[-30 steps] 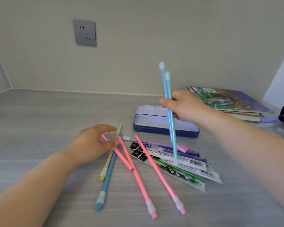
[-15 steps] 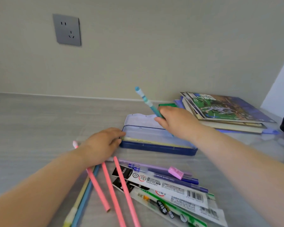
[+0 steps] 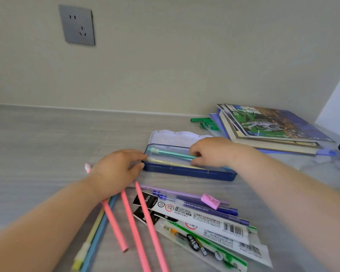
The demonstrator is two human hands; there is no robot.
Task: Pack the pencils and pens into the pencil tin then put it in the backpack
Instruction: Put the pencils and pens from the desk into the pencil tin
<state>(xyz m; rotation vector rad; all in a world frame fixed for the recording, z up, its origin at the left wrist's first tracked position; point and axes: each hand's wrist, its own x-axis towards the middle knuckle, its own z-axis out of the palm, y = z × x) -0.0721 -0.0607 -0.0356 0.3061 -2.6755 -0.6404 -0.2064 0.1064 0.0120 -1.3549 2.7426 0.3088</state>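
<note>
**Teal pencils lowered into the tin**

Since a second ago, the teal pencils [image 3: 172, 153], then held upright above the worktop [image 3: 47, 138], are laid lengthwise inside the open pencil tin [image 3: 188, 171], and the view is brought closer to the tin. They are pinched at their right end by the fingers [image 3: 196, 154] of the right hand [image 3: 214, 152], which is set over the tin's middle. A cream pencil [image 3: 169, 162] is seen lying in the tin just in front of them, along the near wall. The tin's pale lid [image 3: 177, 135] is folded back flat behind the blue base.

The tin's left end is touched by the left hand [image 3: 116, 171]; its fingers are held loosely together against the corner, and nothing is seen gripped in them. A pink pencil [image 3: 114, 222] is partly covered by this hand, its eraser end showing beyond the knuckles.

In front of the tin, two more pink pencils [image 3: 143, 228] are spread on the worktop, with a yellow pencil [image 3: 92, 232] and a blue pencil [image 3: 100, 230] side by side at the left. To the right lie purple pens [image 3: 210, 208], a pink eraser [image 3: 210, 201] resting on them, and packaged refills [image 3: 214, 226].

Behind the tin, at the right, a stack of books [image 3: 273, 132] is placed, with green pieces [image 3: 204, 122] beside it. A grey wall socket [image 3: 77, 24] is mounted on the wall.
</note>
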